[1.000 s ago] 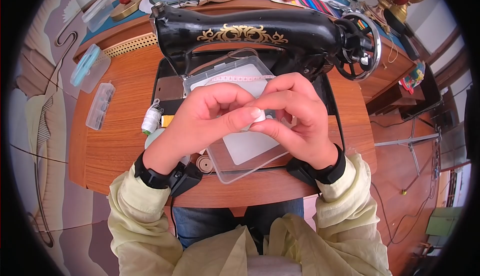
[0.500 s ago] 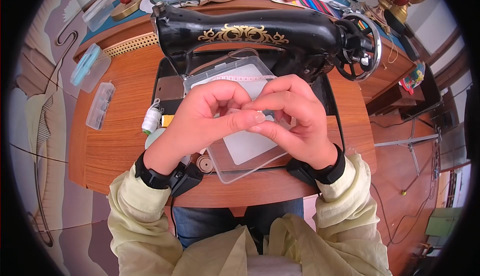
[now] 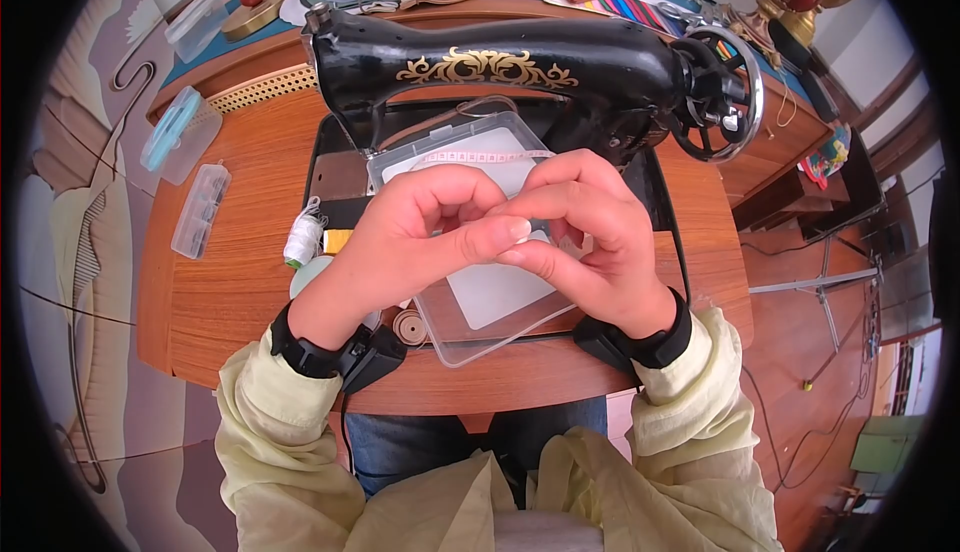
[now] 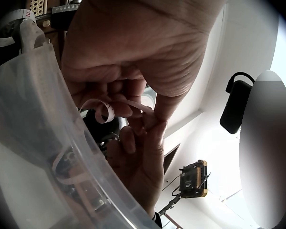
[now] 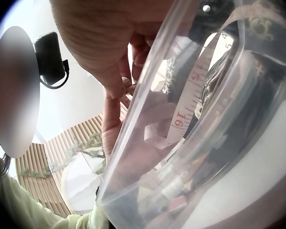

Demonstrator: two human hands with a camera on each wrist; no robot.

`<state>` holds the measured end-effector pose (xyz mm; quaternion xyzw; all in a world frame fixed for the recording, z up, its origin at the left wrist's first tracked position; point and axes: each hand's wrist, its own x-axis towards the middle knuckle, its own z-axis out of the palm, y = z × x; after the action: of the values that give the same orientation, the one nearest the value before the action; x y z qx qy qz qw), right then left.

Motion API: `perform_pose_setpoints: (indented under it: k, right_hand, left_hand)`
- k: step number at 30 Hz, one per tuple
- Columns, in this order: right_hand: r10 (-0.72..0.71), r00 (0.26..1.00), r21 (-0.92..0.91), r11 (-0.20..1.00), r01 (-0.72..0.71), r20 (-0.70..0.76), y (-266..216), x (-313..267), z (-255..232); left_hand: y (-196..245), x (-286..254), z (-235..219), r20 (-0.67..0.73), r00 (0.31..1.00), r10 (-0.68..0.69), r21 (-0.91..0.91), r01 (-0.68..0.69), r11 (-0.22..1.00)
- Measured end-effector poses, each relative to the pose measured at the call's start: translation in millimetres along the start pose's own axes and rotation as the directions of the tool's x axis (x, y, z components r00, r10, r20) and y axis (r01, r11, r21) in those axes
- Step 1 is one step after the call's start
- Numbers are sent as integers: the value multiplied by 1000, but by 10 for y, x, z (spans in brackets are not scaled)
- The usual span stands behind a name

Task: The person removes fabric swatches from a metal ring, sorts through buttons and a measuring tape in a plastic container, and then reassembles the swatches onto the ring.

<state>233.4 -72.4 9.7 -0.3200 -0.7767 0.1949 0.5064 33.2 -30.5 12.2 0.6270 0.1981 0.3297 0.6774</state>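
Observation:
Over a clear plastic box (image 3: 450,337), both hands meet fingertip to fingertip. The left hand (image 3: 425,224) and the right hand (image 3: 597,237) pinch a coiled part of a soft measuring tape (image 3: 480,158) between thumbs and fingers. Most of that coil is hidden behind the fingers in the head view. In the left wrist view, a white loop of the measuring tape (image 4: 105,113) hangs by the fingers, and a strip runs to the pinching thumbs. Through the box wall in the right wrist view, the measuring tape (image 5: 187,102) shows red and black numbers.
A black sewing machine (image 3: 490,62) stands behind the box. Left of the hands lie a white thread spool (image 3: 302,244), a yellow item (image 3: 334,241) and a round wooden piece (image 3: 409,327). Further left are a clear compartment case (image 3: 201,210) and a blue-rimmed item (image 3: 170,130).
The thumbs and fingertips have shifted slightly against each other. The white coil that showed between them a second ago is now covered by the fingers. The box has stayed in place.

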Motion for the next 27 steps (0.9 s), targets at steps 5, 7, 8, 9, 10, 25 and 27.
perform_pose_setpoints:
  k: [5, 7, 8, 9, 10, 25, 27]
  right_hand:
    - [36, 999, 12, 999, -36, 6, 10, -4, 8]
    - [38, 999, 19, 999, -38, 4, 9, -1, 10]
    - [38, 999, 21, 999, -38, 4, 8, 1, 12]
    - [39, 999, 22, 999, -40, 4, 8, 1, 13]
    - [41, 999, 24, 999, -41, 4, 9, 2, 13]
    - [23, 999, 10, 1000, -24, 25, 20, -6, 10]
    - [-2, 1000, -14, 1000, 2, -1, 29, -2, 15]
  left_hand:
    - [25, 2, 16, -13, 999, -38, 18, 38, 999]
    - [24, -1, 18, -21, 998, -51, 22, 51, 998]
    - [19, 1, 13, -17, 999, -50, 19, 50, 999]
    - [11, 3, 8, -13, 999, -50, 17, 50, 999]
    - [8, 4, 5, -8, 999, -50, 14, 50, 999]
    - [-64, 3, -44, 4, 1000, 9, 72, -9, 997]
    - [8, 18, 38, -33, 999, -19, 36, 21, 999]
